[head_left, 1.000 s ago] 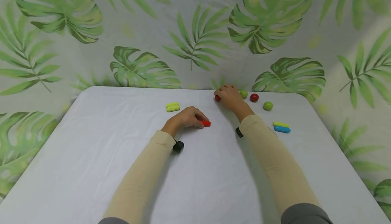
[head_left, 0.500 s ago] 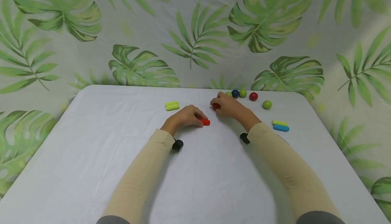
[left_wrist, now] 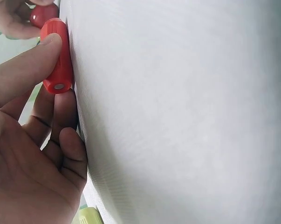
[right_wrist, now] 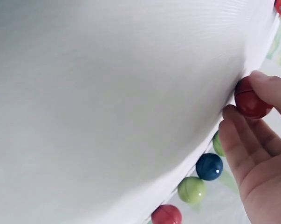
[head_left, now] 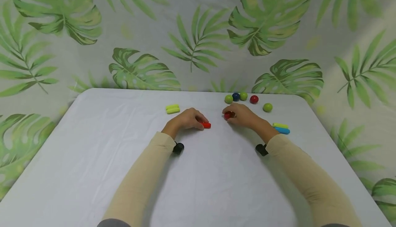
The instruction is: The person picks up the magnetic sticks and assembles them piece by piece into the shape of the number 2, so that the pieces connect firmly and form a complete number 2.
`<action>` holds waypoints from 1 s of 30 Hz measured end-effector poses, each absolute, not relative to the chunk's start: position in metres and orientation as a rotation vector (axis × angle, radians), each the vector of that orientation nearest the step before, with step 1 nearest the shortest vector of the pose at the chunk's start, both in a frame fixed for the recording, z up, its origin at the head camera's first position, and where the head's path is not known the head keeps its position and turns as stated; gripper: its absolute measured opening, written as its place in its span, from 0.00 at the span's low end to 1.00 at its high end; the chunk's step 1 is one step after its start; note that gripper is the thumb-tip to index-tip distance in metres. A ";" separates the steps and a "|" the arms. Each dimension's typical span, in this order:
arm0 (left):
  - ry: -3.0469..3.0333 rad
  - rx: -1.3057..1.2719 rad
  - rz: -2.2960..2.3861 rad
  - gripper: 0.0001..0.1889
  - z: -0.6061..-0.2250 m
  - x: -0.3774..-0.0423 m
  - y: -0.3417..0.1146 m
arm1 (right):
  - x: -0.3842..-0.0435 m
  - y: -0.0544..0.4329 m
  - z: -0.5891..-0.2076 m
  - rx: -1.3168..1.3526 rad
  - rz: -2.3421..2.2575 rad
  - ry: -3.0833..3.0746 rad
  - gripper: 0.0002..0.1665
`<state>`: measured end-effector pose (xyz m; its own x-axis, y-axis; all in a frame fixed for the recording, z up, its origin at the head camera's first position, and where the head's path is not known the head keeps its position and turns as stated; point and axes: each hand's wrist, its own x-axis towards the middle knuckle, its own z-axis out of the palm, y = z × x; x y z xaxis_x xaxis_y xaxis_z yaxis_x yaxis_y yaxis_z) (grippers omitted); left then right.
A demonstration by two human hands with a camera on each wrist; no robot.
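Observation:
My left hand [head_left: 187, 118] pinches a red toy magnetic rod [left_wrist: 62, 70] between thumb and fingers, low at the white tabletop. A round grey spot shows in the rod's end. To its right, my right hand [head_left: 245, 115] holds a dark red ball [right_wrist: 252, 100] with a thin seam, thumb on one side and fingers on the other. In the head view, a gap separates the ball from the rod. Behind the right hand stand a green ball [head_left: 228, 99], a dark blue ball [head_left: 236, 97], another green ball [head_left: 243, 96] and a second red ball [head_left: 254, 99].
Two yellow rods [head_left: 172, 109] lie side by side behind the left hand. Near the right forearm are a yellow-green rod [head_left: 280, 125] and a blue rod [head_left: 282, 130]. One more green ball [head_left: 267, 107] sits at the right. A leaf-patterned cloth [head_left: 142, 68] hangs behind the table.
My right hand has drawn the red ball from the back row toward me and slightly right, uncovering the green and blue balls. The left hand stays in place with the red rod.

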<state>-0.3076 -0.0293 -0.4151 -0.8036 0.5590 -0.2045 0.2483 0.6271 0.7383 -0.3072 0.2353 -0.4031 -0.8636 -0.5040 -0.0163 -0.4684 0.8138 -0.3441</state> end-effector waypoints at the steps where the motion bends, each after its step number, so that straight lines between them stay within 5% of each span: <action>1: 2.434 0.642 1.013 0.16 -0.414 -0.308 -0.029 | -0.306 0.237 -0.403 -0.779 -0.507 2.891 0.21; 30: 2.442 0.612 0.984 0.16 -0.415 -0.305 -0.028 | -0.293 0.248 -0.405 -0.653 -0.651 2.860 0.26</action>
<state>-0.3052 -0.0276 -0.4147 -0.8077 0.5443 -0.2266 0.2349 0.6497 0.7230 -0.2934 0.2484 -0.4051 -0.8968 -0.4409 -0.0355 -0.3821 0.8126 -0.4401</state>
